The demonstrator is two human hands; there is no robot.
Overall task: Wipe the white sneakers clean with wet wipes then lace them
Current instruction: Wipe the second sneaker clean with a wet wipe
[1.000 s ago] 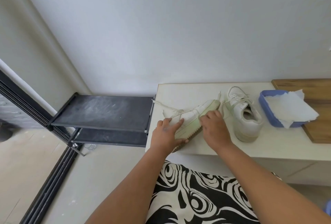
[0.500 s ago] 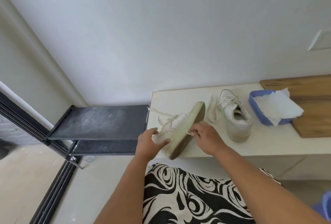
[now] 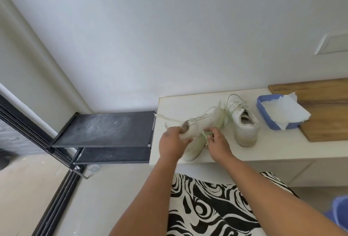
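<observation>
Left hand (image 3: 172, 142) grips blurred white canvas sneaker (image 3: 199, 125) heel; right hand (image 3: 218, 141) pinches sole edge; loose lace (image 3: 165, 118) may snag.

My left hand (image 3: 172, 142) grips the heel of a blurred white sneaker (image 3: 202, 125) over the white bench (image 3: 282, 151); my right hand (image 3: 218, 142) pinches something pale at its sole, can't tell what; second sneaker (image 3: 243, 122) stands upright just beside; blue wipes tub (image 3: 263, 112) near it on a wooden board (image 3: 327, 120); black shoe rack (image 3: 105, 130) left.
</observation>
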